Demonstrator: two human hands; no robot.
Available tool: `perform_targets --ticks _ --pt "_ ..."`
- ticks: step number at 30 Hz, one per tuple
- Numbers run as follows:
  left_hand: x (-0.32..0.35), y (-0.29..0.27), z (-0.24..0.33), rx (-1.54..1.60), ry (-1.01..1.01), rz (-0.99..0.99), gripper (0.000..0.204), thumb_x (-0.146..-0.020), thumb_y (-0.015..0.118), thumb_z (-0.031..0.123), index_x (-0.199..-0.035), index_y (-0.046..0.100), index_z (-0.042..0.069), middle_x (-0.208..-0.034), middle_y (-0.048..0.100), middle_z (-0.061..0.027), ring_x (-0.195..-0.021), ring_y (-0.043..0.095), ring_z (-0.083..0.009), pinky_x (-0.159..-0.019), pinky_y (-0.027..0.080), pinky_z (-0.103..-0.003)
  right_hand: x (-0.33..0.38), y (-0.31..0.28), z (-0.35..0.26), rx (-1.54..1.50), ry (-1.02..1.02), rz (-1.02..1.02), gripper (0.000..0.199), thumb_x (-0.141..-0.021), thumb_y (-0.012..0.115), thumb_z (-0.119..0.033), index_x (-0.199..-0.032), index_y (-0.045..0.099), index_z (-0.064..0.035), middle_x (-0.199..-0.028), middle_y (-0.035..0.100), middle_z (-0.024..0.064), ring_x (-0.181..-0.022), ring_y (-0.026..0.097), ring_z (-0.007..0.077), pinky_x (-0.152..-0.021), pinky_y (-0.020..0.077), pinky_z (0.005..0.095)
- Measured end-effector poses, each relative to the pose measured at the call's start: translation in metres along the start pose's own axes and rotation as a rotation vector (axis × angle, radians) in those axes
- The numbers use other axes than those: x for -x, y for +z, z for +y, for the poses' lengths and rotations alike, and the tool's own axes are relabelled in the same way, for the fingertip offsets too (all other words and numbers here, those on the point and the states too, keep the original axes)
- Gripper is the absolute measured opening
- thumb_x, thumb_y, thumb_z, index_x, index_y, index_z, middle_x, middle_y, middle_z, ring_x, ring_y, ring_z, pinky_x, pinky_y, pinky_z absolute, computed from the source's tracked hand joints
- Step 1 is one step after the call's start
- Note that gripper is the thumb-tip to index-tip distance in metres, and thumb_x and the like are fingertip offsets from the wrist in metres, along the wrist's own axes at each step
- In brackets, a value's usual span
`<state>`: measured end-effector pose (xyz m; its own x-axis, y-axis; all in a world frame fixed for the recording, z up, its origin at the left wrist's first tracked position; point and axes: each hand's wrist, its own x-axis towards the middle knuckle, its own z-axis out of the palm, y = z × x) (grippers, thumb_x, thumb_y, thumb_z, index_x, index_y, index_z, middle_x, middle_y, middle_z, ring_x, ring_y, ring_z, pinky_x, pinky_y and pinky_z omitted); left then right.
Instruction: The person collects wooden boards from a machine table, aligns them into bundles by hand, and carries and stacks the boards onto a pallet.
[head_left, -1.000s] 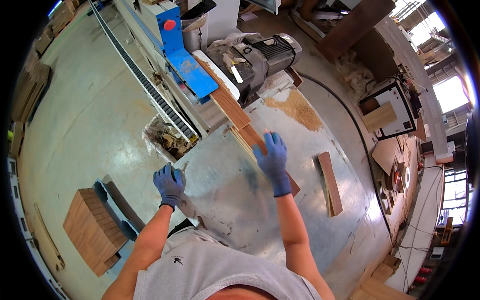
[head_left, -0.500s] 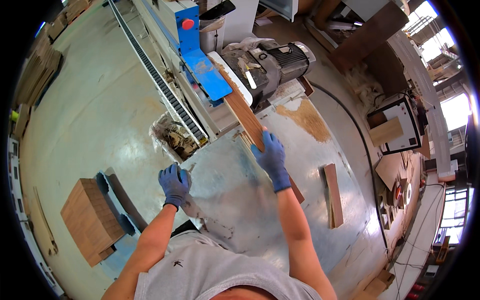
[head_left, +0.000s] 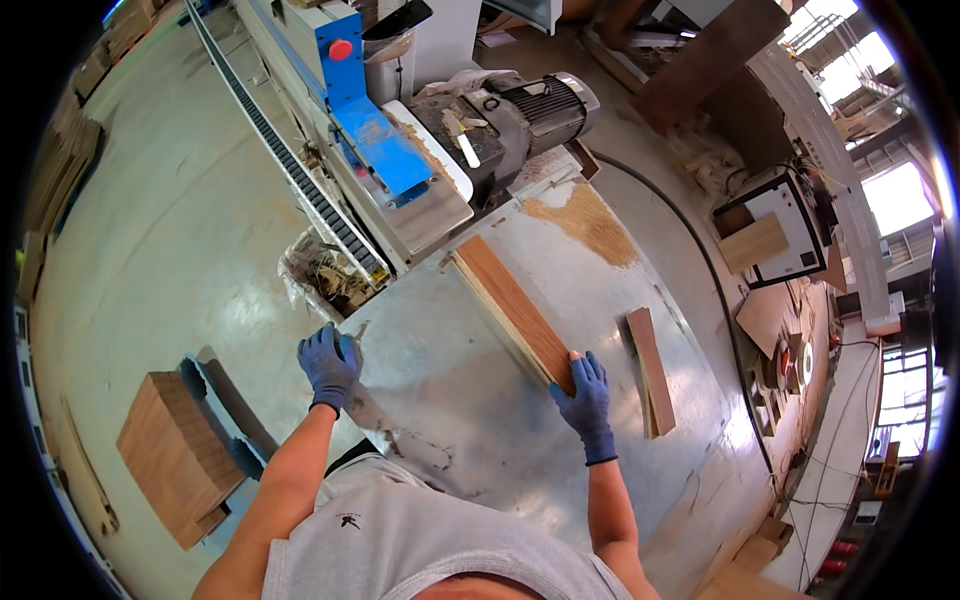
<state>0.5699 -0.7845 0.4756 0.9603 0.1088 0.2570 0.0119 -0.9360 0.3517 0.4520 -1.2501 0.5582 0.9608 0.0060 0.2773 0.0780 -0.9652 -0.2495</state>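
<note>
A long reddish-brown wooden plank (head_left: 515,310) lies flat on the metal table, with pale strips along its left side. My right hand (head_left: 585,408), in a blue glove, grips the plank's near end, thumb on the top face. At the table's left corner rests my left hand (head_left: 329,368), gloved too, holding nothing, with fingers bent and slightly apart. Beyond the plank's far end stands a machine with a blue guard plate (head_left: 385,150) and a red button (head_left: 340,49).
More narrow wood strips (head_left: 652,370) lie on the metal table (head_left: 440,360), right of the plank. Sawdust (head_left: 590,225) covers its far part. A motor (head_left: 540,110) sits beside the machine. Stacked wood pieces (head_left: 180,450) stand at left, near a scrap bag (head_left: 315,275). A black cable (head_left: 700,245) curves along the right.
My right hand has moved nearer and slightly right, drawing the plank out from under the blue guard plate onto the table. My left hand has stayed at the table corner.
</note>
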Motion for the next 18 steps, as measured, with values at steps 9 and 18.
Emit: perform_targets --ticks 9,18 --pt "0.001 0.003 -0.004 0.004 -0.045 -0.048 0.039 -0.094 0.062 0.032 -0.123 0.068 0.006 -0.109 0.07 -0.0158 -0.105 0.063 -0.0362 -0.102 0.041 -0.049 -0.002 0.01 -0.005 -0.033 0.111 -0.052 0.073 -0.078 0.081 -0.024 -0.143 0.055 -0.0008 -0.116 0.066 0.0153 -0.107 0.063 0.0349 -0.092 0.0498 0.0453" --pt "0.0 -0.002 -0.001 0.039 -0.051 -0.041 0.04 -0.094 0.063 0.032 -0.124 0.069 0.006 -0.11 0.07 -0.0162 -0.105 0.062 -0.0362 -0.103 0.041 -0.05 -0.004 0.015 -0.012 0.006 0.16 -0.06 0.078 -0.078 0.082 -0.021 -0.147 0.052 0.0023 -0.113 0.066 0.0175 -0.102 0.065 0.0371 -0.088 0.0523 0.0451"
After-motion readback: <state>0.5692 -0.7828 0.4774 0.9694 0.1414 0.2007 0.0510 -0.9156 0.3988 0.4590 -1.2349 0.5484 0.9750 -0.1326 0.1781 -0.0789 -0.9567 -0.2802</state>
